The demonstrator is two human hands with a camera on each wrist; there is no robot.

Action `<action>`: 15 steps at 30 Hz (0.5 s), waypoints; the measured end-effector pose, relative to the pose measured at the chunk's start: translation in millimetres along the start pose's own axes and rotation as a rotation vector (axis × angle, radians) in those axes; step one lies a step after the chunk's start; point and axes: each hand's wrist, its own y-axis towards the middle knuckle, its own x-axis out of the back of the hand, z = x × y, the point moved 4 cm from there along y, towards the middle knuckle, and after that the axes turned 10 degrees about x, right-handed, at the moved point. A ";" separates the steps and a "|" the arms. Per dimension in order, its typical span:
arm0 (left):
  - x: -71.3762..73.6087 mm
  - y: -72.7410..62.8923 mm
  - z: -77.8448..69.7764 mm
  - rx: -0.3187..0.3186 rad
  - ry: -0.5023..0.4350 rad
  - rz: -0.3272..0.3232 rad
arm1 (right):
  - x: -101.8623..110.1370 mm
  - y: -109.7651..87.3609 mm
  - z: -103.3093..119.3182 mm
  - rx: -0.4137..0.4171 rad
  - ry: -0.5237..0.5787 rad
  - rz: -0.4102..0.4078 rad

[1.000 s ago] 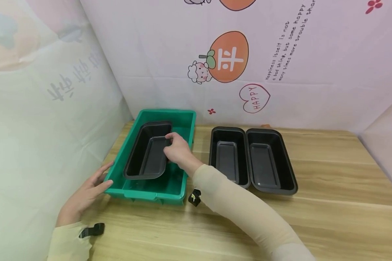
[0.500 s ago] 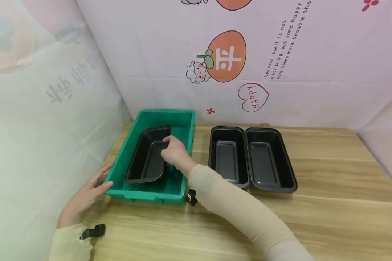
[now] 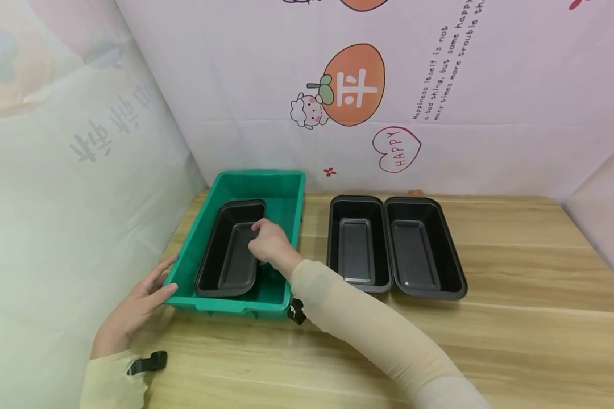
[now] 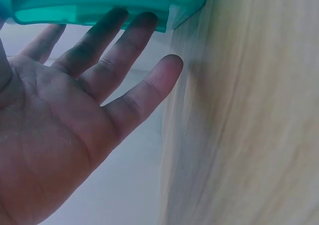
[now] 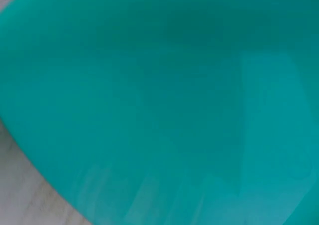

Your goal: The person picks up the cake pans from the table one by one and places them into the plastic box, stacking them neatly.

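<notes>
A black loaf pan [image 3: 235, 261] lies lengthwise inside a green plastic bin [image 3: 287, 207], toward the bin's left side. My right hand [image 3: 271, 244] pinches the pan's right rim, thumb and index finger at the edge; the other fingers are hidden below it. My left hand [image 3: 130, 312] is at the bin's front left corner, thumb near the rim. In the left wrist view, that hand's fingers [image 4: 114, 70] are spread and nearly straight, with tips at the bin's wall [image 4: 89, 6]. Only the bin's green wall [image 5: 124, 110] fills most of the right wrist view.
Two more black loaf pans, one nearer the bin [image 3: 356, 250] and one farther right [image 3: 414, 255], stand side by side on the wooden table [image 3: 522, 272]. A printed cloth [image 3: 465, 159] hangs behind, and a pale cloth [image 3: 82, 227] lines the left side.
My right hand has lowered the loaf pan deeper into the bin and nearer its front. The left hand has stayed at the bin's corner. The head view has shifted slightly.
</notes>
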 end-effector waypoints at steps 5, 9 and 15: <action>-1.1 1.7 -0.1 0.000 0.006 -0.004 | -0.2 -2.1 -1.6 -0.001 0.079 -0.008; -1.2 0.3 0.4 0.008 0.002 -0.005 | -0.9 -6.8 -0.4 0.013 0.080 -0.004; 0.0 -1.7 0.4 0.015 0.003 -0.003 | 7.5 -15.2 11.3 0.097 0.016 -0.025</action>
